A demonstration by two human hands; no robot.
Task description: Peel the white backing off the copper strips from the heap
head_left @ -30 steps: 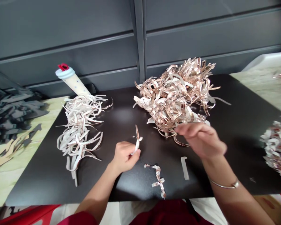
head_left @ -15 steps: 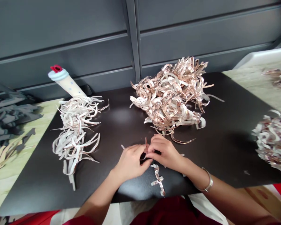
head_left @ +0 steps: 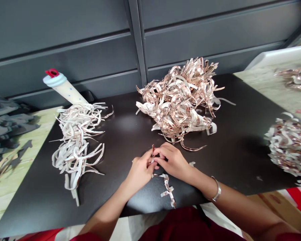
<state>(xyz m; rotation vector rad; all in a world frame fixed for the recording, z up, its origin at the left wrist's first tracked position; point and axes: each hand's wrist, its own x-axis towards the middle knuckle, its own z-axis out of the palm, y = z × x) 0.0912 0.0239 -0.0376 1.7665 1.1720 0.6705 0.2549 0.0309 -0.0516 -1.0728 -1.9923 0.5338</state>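
Observation:
My left hand (head_left: pixel 140 172) and my right hand (head_left: pixel 171 162) meet at the middle of the black table top (head_left: pixel 110 201). Between their fingertips they pinch a narrow twisted strip (head_left: pixel 153 154) with a coppery sheen, and the fingers hide most of it. Just below my hands, a folded, twisted strip of white and copper (head_left: pixel 167 189) lies on the table. A bit of pale strip (head_left: pixel 192 164) pokes out beyond my right hand. A tangled heap of copper-coloured strips (head_left: pixel 176 103) sits just beyond my hands.
A heap of whitish curled strips (head_left: pixel 76 144) lies to the left, below a white bottle with a red top (head_left: pixel 62 85). A bunched mass of strips (head_left: pixel 289 147) sits at the right table edge. Dark cut pieces (head_left: pixel 4 127) lie at far left. Grey panelling stands behind.
My right hand has come down from beside the copper heap to join my left hand, and both now pinch the strip. The view has shifted slightly, moving everything left.

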